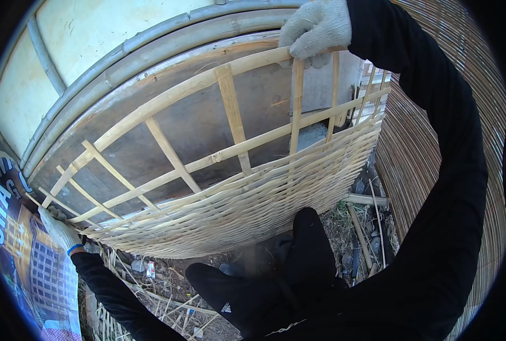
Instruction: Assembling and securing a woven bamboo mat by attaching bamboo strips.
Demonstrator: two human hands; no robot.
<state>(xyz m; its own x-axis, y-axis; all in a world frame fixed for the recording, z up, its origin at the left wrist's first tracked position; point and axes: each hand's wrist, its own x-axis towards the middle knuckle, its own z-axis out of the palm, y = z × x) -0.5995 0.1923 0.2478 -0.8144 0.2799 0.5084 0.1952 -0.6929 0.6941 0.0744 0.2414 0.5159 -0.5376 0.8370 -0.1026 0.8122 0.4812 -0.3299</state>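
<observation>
A pale woven bamboo panel (pixel 247 202) spans the space in front of me, tightly woven along its lower part. Above the weave, upright slats cross two long bamboo strips in an open lattice. My right hand (pixel 320 28), in a light knitted glove, is closed around the top strip near its right end. Far to the left, my gloved left hand (pixel 61 229) grips the panel's left end, its fingers partly hidden. Both arms are spread wide, and the panel hangs tilted between them above my knees (pixel 310 236).
Behind the panel is a brown board (pixel 202 85), with curved grey bamboo poles (pixel 151 42) along its upper edge. A slatted bamboo screen (pixel 417 165) stands at right, a printed banner (pixel 43 267) at left. Bamboo scraps (pixel 168 304) and stones litter the ground.
</observation>
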